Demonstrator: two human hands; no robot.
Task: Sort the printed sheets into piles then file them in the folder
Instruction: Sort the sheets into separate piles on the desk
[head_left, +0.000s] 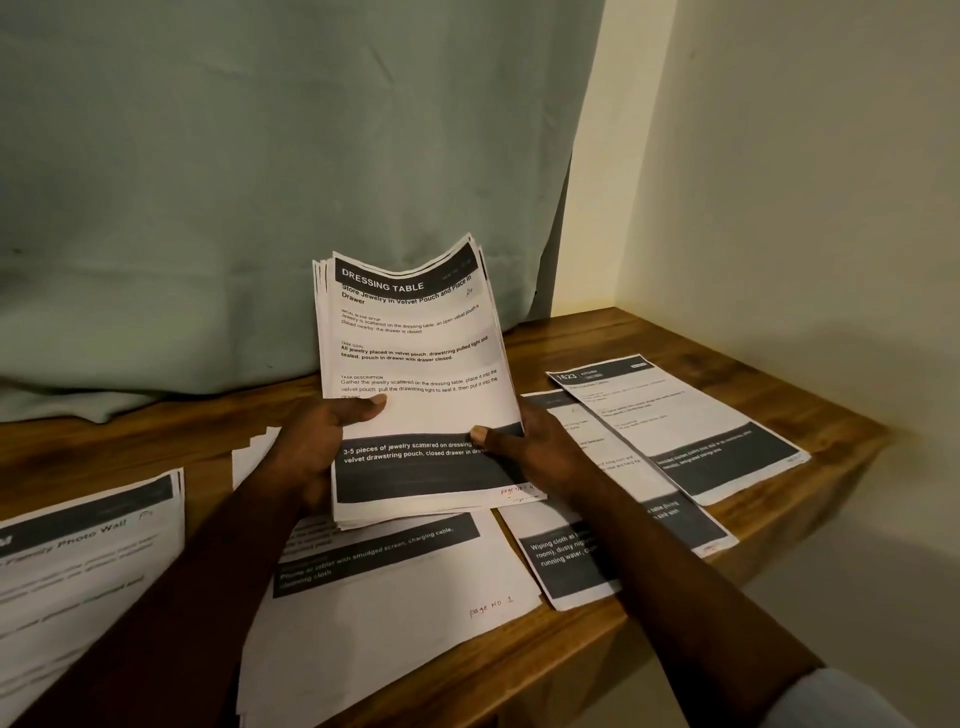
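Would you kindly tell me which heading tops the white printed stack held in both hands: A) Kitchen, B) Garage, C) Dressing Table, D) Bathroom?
C: the dark band atop the held stack of white printed sheets reads DRESSING TABLE, while the left hand and right hand pinch its lower part.
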